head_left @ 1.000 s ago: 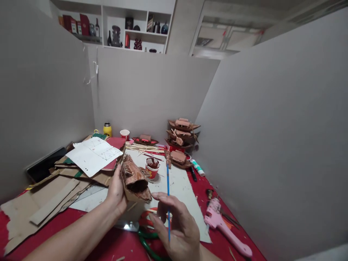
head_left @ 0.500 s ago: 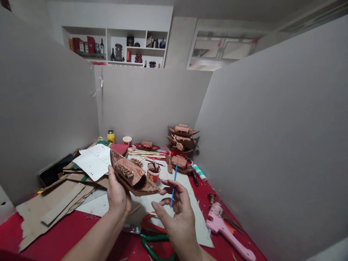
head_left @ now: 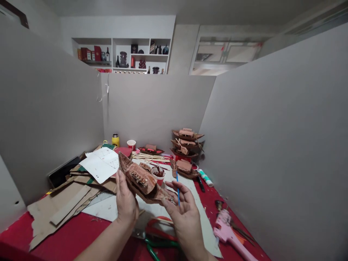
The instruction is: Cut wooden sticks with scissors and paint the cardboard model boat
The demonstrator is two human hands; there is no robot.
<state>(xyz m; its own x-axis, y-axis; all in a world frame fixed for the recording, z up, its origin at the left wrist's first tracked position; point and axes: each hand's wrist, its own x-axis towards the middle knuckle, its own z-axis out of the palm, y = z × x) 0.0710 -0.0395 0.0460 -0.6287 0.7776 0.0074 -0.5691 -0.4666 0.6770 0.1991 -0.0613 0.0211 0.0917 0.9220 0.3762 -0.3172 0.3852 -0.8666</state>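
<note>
A brown model boat [head_left: 141, 179] with an arched cabin is tilted in front of me, its pointed left end raised. My left hand [head_left: 126, 203] is wrapped round the boat's left side and underside. At the boat's right end, my right hand [head_left: 186, 214] pinches the tip between thumb and fingers. A thin blue brush [head_left: 178, 188] stands up between the fingers of that same hand. Just behind the boat is a paper cup [head_left: 158, 174] with dark brown paint inside.
More model boats [head_left: 187, 143] are stacked at the back right, with another boat [head_left: 185, 167] below. Cardboard [head_left: 67, 203] and white paper [head_left: 102, 163] lie left. Green-and-red-handled tools [head_left: 160, 232] lie under my hands, a pink glue gun [head_left: 227, 228] to the right.
My right hand has closed on the boat's right tip, which it was only near before. The camera view has shifted, so the scene sits lower and further right.
</note>
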